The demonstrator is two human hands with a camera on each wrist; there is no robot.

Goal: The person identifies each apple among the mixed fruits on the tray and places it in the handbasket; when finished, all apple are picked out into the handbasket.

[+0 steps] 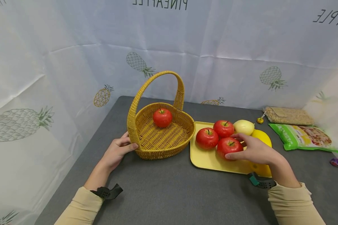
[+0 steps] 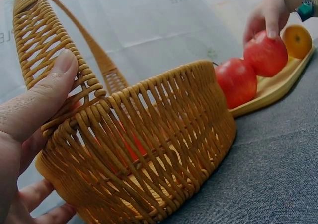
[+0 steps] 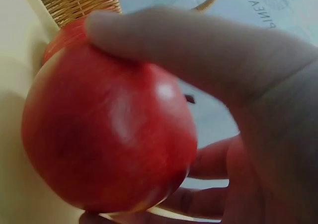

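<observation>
A golden woven basket [image 1: 165, 152] with a tall arched handle stands on the grey table, one red apple [image 1: 162, 118] inside it. My left hand [image 1: 117, 152] grips the basket's left side at the foot of the handle, thumb in front and fingers behind. On the yellow tray [image 1: 207, 162] to the right, my right hand [image 1: 254, 149] holds a red apple [image 1: 228, 147], with the thumb on its near side and fingers curled round the far side. Two more red apples [image 1: 207, 138] lie right beside it. In the right wrist view the held apple [image 3: 109, 129] fills the palm side.
Also on the tray are a pale yellow fruit [image 1: 243, 127], a yellow fruit [image 1: 262, 137] and an orange [image 2: 297, 41]. Farther right lie a green food packet [image 1: 307, 137], a bag of grains [image 1: 288, 116] and two lollipops [image 1: 260, 120]. A pineapple-print curtain [image 1: 169, 37] hangs behind.
</observation>
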